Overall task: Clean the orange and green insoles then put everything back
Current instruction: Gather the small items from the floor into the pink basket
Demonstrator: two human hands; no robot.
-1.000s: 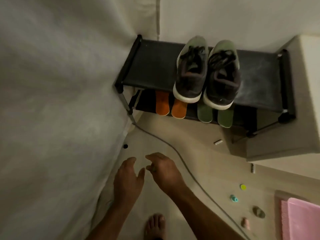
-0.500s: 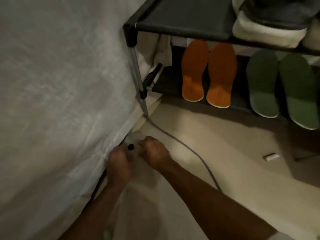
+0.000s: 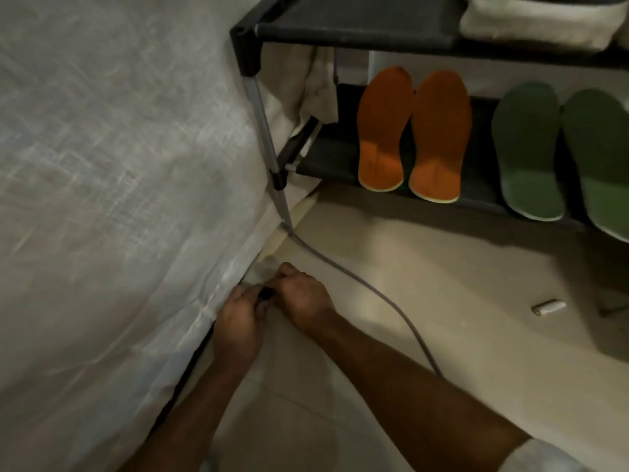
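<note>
Flat orange foam insoles (image 3: 412, 131) lie lengthwise, heels toward 6 o'clock; hands, left (image 3: 238, 323) and right (image 3: 303, 298), pinch small black object (image 3: 266, 294).

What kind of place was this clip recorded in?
Probably a home corner or entryway: a low shoe rack holds orange insoles and green insoles, beside a white fabric drape and a tiled floor.
</note>
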